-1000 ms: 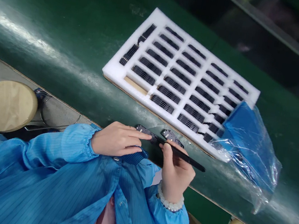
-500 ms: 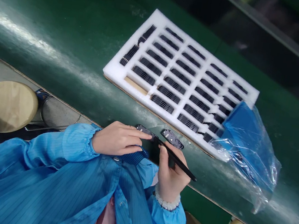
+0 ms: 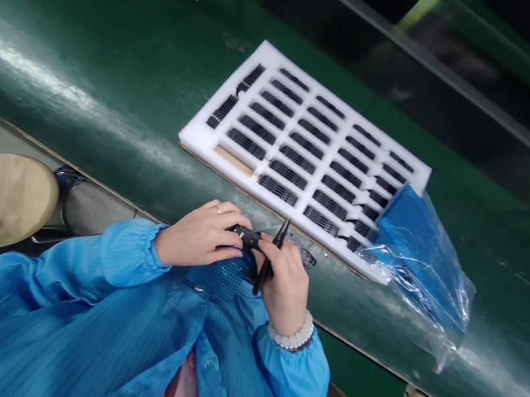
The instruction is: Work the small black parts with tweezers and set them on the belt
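My left hand (image 3: 204, 236) is closed around one end of a small, elongated black plastic part (image 3: 245, 235) at the bench's front edge. At the other end, the thumb and fingertips of my right hand (image 3: 286, 284) press on the same part. Also gripped in that right hand is a pair of black tweezers (image 3: 262, 276), their points tilted up and away from me. A second black plastic part (image 3: 305, 252) lies on the bench just beyond my right fingers, partly hidden by them.
A white foam tray (image 3: 190, 133) holds several rows of black parts in slots. Over its right end lies a clear plastic bag (image 3: 451, 286) with something blue inside. The green bench (image 3: 112, 89) extends both ways. Round stools (image 3: 6, 199) stand below its front edge.
The part has been lifted and turned between both hands. My right hand has moved left onto it, and the tweezers have swung from pointing at the part to pointing up and away.
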`<state>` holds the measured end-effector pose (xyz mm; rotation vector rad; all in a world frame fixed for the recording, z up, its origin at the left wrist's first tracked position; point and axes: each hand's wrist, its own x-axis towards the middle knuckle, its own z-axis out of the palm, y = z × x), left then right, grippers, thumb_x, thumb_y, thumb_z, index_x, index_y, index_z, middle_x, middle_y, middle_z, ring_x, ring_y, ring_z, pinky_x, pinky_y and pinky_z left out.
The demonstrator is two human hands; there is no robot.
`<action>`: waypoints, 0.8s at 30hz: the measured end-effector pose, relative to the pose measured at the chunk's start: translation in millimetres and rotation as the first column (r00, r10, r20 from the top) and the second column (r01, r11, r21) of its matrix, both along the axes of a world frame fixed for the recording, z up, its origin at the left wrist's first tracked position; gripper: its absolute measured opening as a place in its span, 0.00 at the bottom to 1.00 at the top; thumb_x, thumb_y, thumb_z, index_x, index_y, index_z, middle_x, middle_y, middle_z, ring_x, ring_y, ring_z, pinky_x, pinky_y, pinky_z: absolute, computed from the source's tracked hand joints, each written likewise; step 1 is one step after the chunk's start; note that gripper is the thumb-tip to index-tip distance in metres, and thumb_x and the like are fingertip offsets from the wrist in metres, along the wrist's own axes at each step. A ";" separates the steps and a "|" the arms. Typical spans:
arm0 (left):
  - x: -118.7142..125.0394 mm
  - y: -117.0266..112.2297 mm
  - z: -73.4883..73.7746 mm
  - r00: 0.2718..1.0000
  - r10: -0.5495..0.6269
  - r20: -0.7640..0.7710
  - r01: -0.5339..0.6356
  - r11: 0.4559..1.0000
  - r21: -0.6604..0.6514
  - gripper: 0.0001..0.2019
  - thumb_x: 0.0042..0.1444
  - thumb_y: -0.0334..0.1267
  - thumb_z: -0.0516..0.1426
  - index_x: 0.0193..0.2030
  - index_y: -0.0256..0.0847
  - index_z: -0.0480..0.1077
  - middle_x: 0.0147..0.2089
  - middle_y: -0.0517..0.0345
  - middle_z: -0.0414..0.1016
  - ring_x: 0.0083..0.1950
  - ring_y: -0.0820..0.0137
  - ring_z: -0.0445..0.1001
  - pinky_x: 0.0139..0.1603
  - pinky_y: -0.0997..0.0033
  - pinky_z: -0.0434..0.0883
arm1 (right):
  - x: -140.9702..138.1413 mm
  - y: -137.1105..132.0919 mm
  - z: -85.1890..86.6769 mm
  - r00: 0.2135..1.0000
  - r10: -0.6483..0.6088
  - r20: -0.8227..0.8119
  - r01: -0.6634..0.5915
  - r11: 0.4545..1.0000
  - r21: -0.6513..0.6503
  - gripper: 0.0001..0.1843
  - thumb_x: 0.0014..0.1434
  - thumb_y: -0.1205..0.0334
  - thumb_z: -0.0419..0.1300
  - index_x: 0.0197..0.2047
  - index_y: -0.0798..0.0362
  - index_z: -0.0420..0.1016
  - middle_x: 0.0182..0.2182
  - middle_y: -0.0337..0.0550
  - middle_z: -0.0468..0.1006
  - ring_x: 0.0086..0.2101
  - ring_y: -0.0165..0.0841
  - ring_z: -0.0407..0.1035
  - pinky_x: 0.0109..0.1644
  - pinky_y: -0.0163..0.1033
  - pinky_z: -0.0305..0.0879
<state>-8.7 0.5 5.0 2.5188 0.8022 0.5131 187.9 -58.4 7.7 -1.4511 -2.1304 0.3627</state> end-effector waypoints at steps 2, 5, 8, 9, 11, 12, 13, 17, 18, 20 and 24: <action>0.7 -1.0 -1.3 1.000 0.004 0.011 -0.005 1.000 0.014 0.12 0.63 0.41 0.52 0.36 0.41 0.75 0.49 0.54 0.72 0.49 0.64 0.64 0.46 0.64 0.60 | 3.5 -7.2 -1.4 0.998 -0.037 -0.056 0.038 0.999 0.026 0.13 0.61 0.70 0.55 0.48 0.47 0.70 0.44 0.45 0.78 0.43 0.35 0.72 0.47 0.43 0.71; 0.3 -1.8 -2.4 1.000 0.008 0.028 -0.008 1.000 0.018 0.12 0.63 0.41 0.52 0.35 0.41 0.74 0.48 0.55 0.72 0.49 0.64 0.64 0.45 0.64 0.60 | 17.9 -18.4 -2.1 0.979 -0.152 -0.133 0.165 0.982 0.097 0.15 0.58 0.71 0.59 0.47 0.46 0.69 0.44 0.44 0.78 0.44 0.35 0.73 0.48 0.44 0.72; -0.9 -1.5 -2.4 0.999 0.006 0.042 -0.005 1.000 -0.005 0.12 0.63 0.41 0.52 0.34 0.41 0.74 0.51 0.55 0.72 0.50 0.63 0.64 0.46 0.64 0.60 | 37.7 -24.9 -5.3 0.940 -0.331 -0.081 0.340 0.924 0.173 0.15 0.55 0.69 0.63 0.46 0.47 0.71 0.42 0.44 0.79 0.48 0.38 0.71 0.51 0.47 0.70; -1.6 -1.3 -2.2 0.999 0.005 0.047 -0.005 1.000 -0.018 0.12 0.63 0.41 0.53 0.34 0.41 0.75 0.53 0.54 0.71 0.51 0.63 0.64 0.46 0.63 0.60 | 43.6 -25.5 -7.4 0.922 -0.384 -0.042 0.385 0.904 0.188 0.15 0.54 0.67 0.63 0.45 0.47 0.72 0.42 0.45 0.79 0.49 0.39 0.70 0.51 0.47 0.69; -3.1 -1.0 -1.2 0.998 0.006 0.062 -0.003 0.999 -0.053 0.11 0.62 0.41 0.53 0.35 0.42 0.75 0.56 0.53 0.68 0.52 0.62 0.64 0.48 0.62 0.61 | 52.2 -24.2 -11.9 0.896 -0.443 0.026 0.429 0.881 0.200 0.13 0.55 0.65 0.63 0.45 0.48 0.73 0.42 0.46 0.79 0.49 0.39 0.70 0.50 0.46 0.69; -3.9 -1.2 -0.4 0.997 0.008 0.078 -0.003 0.997 -0.071 0.11 0.62 0.41 0.54 0.35 0.42 0.75 0.57 0.53 0.67 0.53 0.62 0.64 0.50 0.61 0.61 | 54.5 -22.9 -13.8 0.894 -0.445 0.046 0.428 0.882 0.198 0.13 0.55 0.64 0.63 0.46 0.48 0.73 0.43 0.46 0.78 0.48 0.39 0.71 0.50 0.45 0.69; -4.6 -1.7 0.6 0.995 0.012 0.102 -0.002 0.996 -0.089 0.10 0.61 0.41 0.54 0.35 0.42 0.75 0.57 0.52 0.67 0.53 0.62 0.64 0.51 0.60 0.62 | 55.6 -21.5 -15.2 0.898 -0.436 0.053 0.419 0.887 0.194 0.14 0.55 0.63 0.63 0.46 0.48 0.73 0.43 0.47 0.78 0.48 0.40 0.71 0.50 0.46 0.69; -5.0 -7.7 4.7 0.966 0.074 0.247 -0.030 0.984 -0.177 0.09 0.60 0.40 0.56 0.33 0.40 0.75 0.42 0.53 0.75 0.43 0.68 0.69 0.48 0.66 0.65 | 47.4 -22.7 -11.4 0.911 -0.396 -0.113 0.411 0.887 0.211 0.19 0.55 0.65 0.63 0.51 0.48 0.70 0.46 0.47 0.78 0.51 0.41 0.69 0.54 0.51 0.67; -4.4 -9.8 5.5 0.957 0.102 0.272 -0.042 0.975 -0.217 0.09 0.60 0.40 0.56 0.33 0.39 0.75 0.36 0.54 0.75 0.39 0.70 0.70 0.45 0.69 0.66 | 42.6 -25.4 -8.2 0.889 -0.405 -0.213 0.446 0.871 0.204 0.20 0.56 0.67 0.61 0.52 0.48 0.68 0.46 0.47 0.78 0.50 0.41 0.70 0.54 0.52 0.66; -2.6 -13.4 6.5 0.949 0.161 0.271 -0.076 0.951 -0.298 0.10 0.61 0.40 0.55 0.34 0.37 0.75 0.30 0.56 0.74 0.34 0.73 0.71 0.39 0.74 0.67 | 31.0 -32.7 -1.1 0.791 -0.435 -0.430 0.526 0.842 0.115 0.19 0.60 0.69 0.55 0.55 0.47 0.66 0.43 0.45 0.79 0.45 0.38 0.73 0.50 0.51 0.69; 0.3 -15.2 6.6 0.959 0.216 0.183 -0.136 0.918 -0.373 0.11 0.60 0.40 0.56 0.33 0.37 0.75 0.30 0.59 0.74 0.32 0.76 0.72 0.34 0.79 0.66 | 6.0 -44.1 8.4 0.701 -0.450 -0.553 0.449 0.881 -0.148 0.17 0.61 0.68 0.54 0.53 0.49 0.68 0.37 0.44 0.80 0.37 0.35 0.76 0.40 0.44 0.73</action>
